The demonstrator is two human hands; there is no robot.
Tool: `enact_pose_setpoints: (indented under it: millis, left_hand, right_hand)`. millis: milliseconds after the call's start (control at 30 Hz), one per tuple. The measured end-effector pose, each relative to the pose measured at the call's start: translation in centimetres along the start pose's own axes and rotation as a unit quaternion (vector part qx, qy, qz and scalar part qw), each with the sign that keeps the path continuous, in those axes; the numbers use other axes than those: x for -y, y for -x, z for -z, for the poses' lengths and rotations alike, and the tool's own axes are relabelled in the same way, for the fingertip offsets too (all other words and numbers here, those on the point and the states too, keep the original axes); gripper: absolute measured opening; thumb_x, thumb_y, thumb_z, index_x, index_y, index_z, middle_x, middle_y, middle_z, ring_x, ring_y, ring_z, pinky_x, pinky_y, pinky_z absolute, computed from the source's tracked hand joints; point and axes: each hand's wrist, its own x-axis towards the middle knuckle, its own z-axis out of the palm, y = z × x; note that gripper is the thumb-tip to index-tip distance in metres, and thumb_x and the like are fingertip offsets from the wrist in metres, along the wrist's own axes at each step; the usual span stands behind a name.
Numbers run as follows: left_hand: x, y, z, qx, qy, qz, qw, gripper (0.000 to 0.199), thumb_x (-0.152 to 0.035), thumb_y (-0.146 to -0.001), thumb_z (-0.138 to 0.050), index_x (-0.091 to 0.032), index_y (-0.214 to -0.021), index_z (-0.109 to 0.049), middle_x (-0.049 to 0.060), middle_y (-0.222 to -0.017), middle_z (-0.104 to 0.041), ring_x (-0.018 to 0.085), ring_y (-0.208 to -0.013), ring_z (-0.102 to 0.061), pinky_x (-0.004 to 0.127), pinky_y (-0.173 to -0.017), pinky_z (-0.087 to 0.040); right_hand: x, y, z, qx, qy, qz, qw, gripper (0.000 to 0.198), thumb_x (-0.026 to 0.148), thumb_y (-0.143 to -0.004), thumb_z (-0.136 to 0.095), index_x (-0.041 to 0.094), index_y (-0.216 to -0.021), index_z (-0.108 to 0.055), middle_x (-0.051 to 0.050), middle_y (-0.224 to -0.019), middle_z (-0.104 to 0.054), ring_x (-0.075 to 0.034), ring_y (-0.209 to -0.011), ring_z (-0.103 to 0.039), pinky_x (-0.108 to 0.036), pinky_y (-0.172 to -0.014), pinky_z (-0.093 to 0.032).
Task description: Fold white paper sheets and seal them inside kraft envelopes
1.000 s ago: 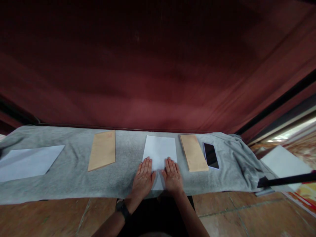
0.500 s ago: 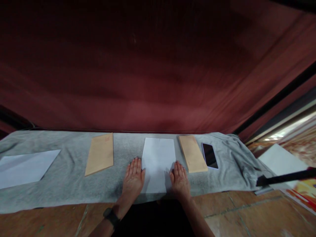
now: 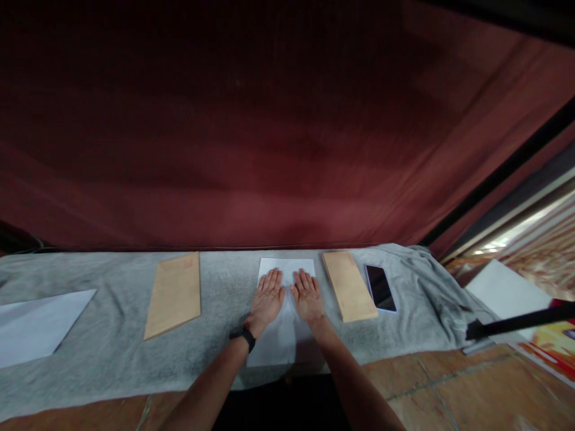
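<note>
A sheet of white paper (image 3: 287,353) lies in front of me on a grey cloth (image 3: 224,299). My left hand (image 3: 268,296) rests flat on its left half, fingers pointing away from me and holding nothing. On the right half lies my right hand (image 3: 308,296), also flat and open. Both hands cover part of the paper, and a narrow strip shows between them. Brown envelopes (image 3: 350,286) sit just to the right of the paper. Farther left is another brown envelope (image 3: 174,293).
A phone (image 3: 381,288) lies right of the envelopes. More white paper (image 3: 40,323) is at the far left. A dark red curtain (image 3: 269,149) hangs behind the cloth. A black bar (image 3: 516,320) and a white board (image 3: 507,290) are at the right, above the tiled floor (image 3: 413,389).
Both hands have moved inward and away from me, from the paper's side edges onto its upper middle. The view has shifted slightly.
</note>
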Motion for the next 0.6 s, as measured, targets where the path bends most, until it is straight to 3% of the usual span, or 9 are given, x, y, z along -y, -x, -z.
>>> enact_pose_setpoints:
  millis: [367,500,600]
  left_hand:
    - [4.9,2.3,0.6,-0.026,0.03,0.108,0.993,0.058,-0.033,-0.098,-0.03,-0.005,-0.148,-0.043,0.018,-0.154,-0.043,0.028,-0.147,-0.034,0.048,-0.122,-0.022]
    - [4.8,5.3,0.6,-0.058,0.14,0.146,0.978,0.055,-0.035,-0.096,-0.036,-0.008,-0.142,-0.05,0.017,-0.147,-0.053,0.029,-0.139,-0.046,0.047,-0.118,-0.033]
    - [3.5,8.3,0.4,-0.063,0.264,0.18,0.945,0.052,-0.033,-0.092,-0.041,-0.016,-0.139,-0.052,0.011,-0.14,-0.06,0.025,-0.129,-0.056,0.042,-0.112,-0.043]
  right_hand:
    - [-1.5,-0.5,0.8,-0.009,-0.002,-0.037,0.999,0.054,0.034,-0.103,-0.034,0.011,-0.153,-0.036,-0.018,-0.156,-0.039,-0.029,-0.146,-0.035,-0.052,-0.118,-0.028]
    - [1.0,0.8,1.4,-0.031,-0.017,-0.076,0.996,0.054,0.028,-0.102,-0.033,0.005,-0.151,-0.038,-0.022,-0.155,-0.039,-0.031,-0.144,-0.038,-0.055,-0.117,-0.029]
    - [3.8,4.0,1.5,-0.033,-0.048,-0.008,0.998,0.054,0.026,-0.101,-0.035,0.01,-0.153,-0.034,-0.016,-0.159,-0.035,-0.029,-0.147,-0.033,-0.052,-0.119,-0.028]
